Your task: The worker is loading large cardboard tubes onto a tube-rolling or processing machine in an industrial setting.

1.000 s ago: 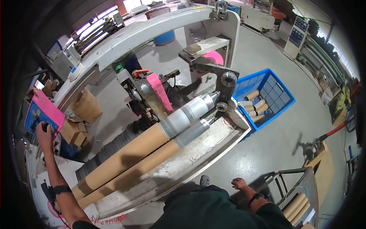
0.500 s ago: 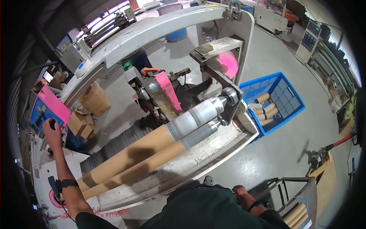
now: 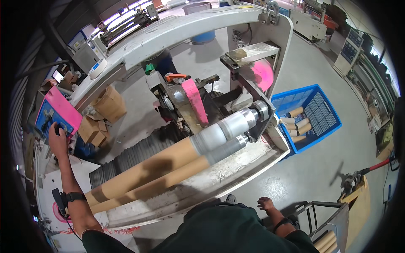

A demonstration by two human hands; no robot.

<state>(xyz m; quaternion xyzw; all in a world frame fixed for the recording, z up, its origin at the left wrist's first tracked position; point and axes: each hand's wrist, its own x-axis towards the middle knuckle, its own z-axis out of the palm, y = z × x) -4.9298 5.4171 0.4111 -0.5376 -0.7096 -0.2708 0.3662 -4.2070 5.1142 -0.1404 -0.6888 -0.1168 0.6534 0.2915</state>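
My left hand (image 3: 57, 141) reaches to a blue control panel (image 3: 48, 118) with a pink cover at the far left. Its fingers are closed round a small black knob (image 3: 57, 129). My right hand (image 3: 265, 204) hangs beside my body, empty, with its fingers loosely apart. In front of me a long brown cardboard tube (image 3: 156, 165) lies on the machine, its right end over a grey-white roller (image 3: 217, 134). A thinner cardboard tube (image 3: 168, 178) runs along its near side on a narrower metal shaft (image 3: 225, 154).
A pink blade guard (image 3: 195, 102) stands behind the rollers. To the right sits a blue plastic crate (image 3: 318, 141) holding short cut tubes (image 3: 300, 125). A metal-framed cart with several tubes (image 3: 325, 242) is at lower right. Cardboard boxes (image 3: 93, 130) lie behind the machine's left part.
My view has shifted a little, so the machine appears farther right. My left hand stays at the panel. My right hand has lifted slightly and its fingers are more spread.
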